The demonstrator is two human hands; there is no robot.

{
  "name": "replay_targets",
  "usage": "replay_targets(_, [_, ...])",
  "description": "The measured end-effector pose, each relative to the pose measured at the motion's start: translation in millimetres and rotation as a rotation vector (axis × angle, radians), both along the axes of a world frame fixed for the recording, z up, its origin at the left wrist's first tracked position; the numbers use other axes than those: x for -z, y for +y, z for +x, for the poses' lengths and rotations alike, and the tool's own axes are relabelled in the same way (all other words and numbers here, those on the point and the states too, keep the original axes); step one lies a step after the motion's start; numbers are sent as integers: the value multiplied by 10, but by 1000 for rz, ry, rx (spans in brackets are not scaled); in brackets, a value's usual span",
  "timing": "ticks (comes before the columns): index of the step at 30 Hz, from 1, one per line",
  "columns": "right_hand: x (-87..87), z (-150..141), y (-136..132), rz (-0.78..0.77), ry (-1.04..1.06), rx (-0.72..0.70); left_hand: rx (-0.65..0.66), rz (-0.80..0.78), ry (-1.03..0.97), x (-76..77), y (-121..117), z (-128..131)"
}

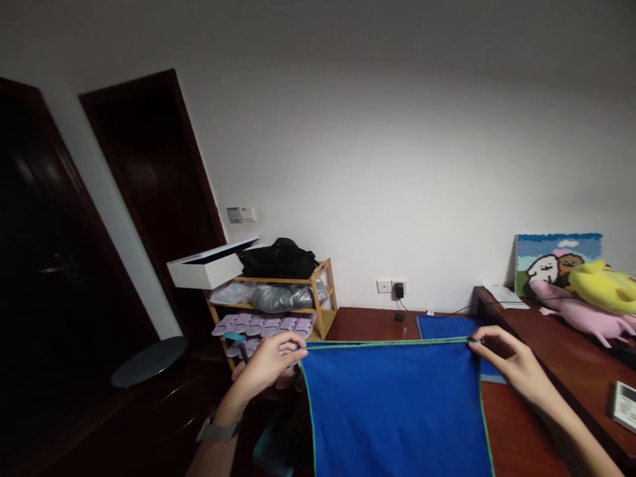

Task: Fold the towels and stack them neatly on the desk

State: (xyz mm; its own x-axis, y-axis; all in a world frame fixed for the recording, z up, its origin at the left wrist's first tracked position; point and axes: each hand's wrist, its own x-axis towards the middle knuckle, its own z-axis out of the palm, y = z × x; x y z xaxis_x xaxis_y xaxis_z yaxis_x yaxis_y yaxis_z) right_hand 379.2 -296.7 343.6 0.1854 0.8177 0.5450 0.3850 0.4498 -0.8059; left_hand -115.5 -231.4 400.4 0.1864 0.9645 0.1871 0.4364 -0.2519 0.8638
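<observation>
A blue cloth with a green hemmed edge (392, 411) hangs in front of me, spread wide, its top edge pulled straight. My left hand (271, 361) pinches its top left corner, and my right hand (507, 358) pinches its top right corner. The lower part of the cloth runs out of view at the bottom of the picture. Behind it, a second blue cloth (444, 327) lies flat on the reddish-brown wooden table (517, 417), partly hidden by the hanging cloth and my right hand.
A bamboo shelf (318, 298) holds a black bag, grey plastic bags and lilac slippers, with a white box (206, 270) on top. A dark round stool top (149, 361) stands at left. Plush toys (581, 305) and a yarn picture (556, 258) occupy the far right.
</observation>
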Motion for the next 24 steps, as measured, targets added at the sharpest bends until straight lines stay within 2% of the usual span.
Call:
replay_targets(9, [182, 126, -396, 3, -126, 53, 66, 112, -4, 63, -256, -200])
replay_targets(13, [250, 215, -514, 73, -120, 141, 84, 251, 36, 36, -395, -259])
replay_targets(16, [293, 238, -514, 74, -84, 205, 84, 261, 10, 17, -445, -255])
replay_targets(18, [333, 224, -438, 44, -56, 221, 71, 224, -9, 30, -429, -240])
replay_targets(20, [403, 191, -254, -7, -19, 211, 60, 165, -16, 92, -339, -231])
replay_targets(22, [510, 139, 83, -71, 24, 167, 46, 100, -18, 230, -130, -233])
replay_targets(24, [636, 59, 585, -115, 43, 100, 31, 53, -27, 450, 223, -242])
